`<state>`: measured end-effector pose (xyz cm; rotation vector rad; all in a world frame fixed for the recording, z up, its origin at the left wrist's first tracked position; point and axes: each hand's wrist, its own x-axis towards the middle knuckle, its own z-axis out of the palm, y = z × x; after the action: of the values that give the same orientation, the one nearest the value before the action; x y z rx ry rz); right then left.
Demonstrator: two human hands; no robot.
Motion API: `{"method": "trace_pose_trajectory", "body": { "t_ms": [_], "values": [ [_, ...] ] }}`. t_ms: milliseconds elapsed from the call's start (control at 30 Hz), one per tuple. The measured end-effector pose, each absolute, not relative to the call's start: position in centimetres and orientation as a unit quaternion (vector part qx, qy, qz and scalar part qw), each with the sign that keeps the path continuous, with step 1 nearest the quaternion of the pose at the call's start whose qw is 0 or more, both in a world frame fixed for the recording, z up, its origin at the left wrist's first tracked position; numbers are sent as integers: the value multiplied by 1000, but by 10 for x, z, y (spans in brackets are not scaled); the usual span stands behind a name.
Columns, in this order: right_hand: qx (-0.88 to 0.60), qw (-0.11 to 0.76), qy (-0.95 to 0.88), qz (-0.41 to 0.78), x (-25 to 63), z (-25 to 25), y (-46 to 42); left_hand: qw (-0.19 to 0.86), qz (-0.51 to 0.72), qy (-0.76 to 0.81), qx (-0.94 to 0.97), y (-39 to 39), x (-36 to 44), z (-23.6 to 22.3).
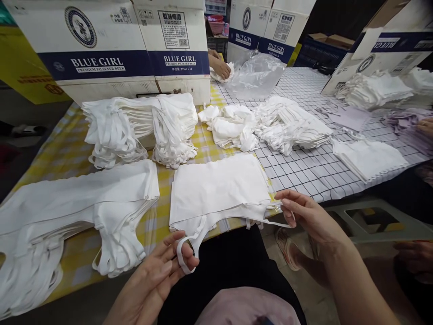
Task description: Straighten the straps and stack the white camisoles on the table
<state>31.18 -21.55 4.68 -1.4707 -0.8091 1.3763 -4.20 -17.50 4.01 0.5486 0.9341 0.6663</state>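
Head view: both hands work at the near edge of the tabletop (301,176), low in the middle of the frame.
White garment: a strapped piece (237,212) lies along the front of the centre stack (219,180), its straps reaching out past the table edge.
Left hand: the left hand (155,273), lower centre-left, has a strap loop (180,257) around its curled fingers; whether they clamp it, I cannot tell.
Right hand: the right hand (309,219), right of centre, has its thumb and forefinger slightly apart, with the other strap (277,223) running to the lower fingers; how firmly they hold it, I cannot tell.
Neighbouring stacks: layered white pieces (81,194) hang over the edge at left; a taller strapped stack (172,113) stands behind, touching or close to a Blue Girl carton (104,27).
Farther piles: crumpled white cloth (233,128) sits just beside a fanned pile (297,126) at upper centre.
Upper centre: another person's hand (221,68) touches white fabric near a clear plastic bag (259,74).
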Motion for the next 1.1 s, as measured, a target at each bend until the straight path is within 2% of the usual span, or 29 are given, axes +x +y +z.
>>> {"method": "trace_pose_trajectory", "body": {
  "t_ms": [300,633,967,1100],
  "values": [
    [-586,474,-320,574,309,39,-214,802,308,459,229,-179,-48,20],
    [-574,474,-343,572,305,41,-210,783,292,493,240,-173,-48,19],
    [-560,381,-403,615,294,41,-214,698,260,556,369,-179,-41,13],
    [-568,297,-467,609,298,41,-213,646,226,577,446,-173,-44,10]
  ]
}}
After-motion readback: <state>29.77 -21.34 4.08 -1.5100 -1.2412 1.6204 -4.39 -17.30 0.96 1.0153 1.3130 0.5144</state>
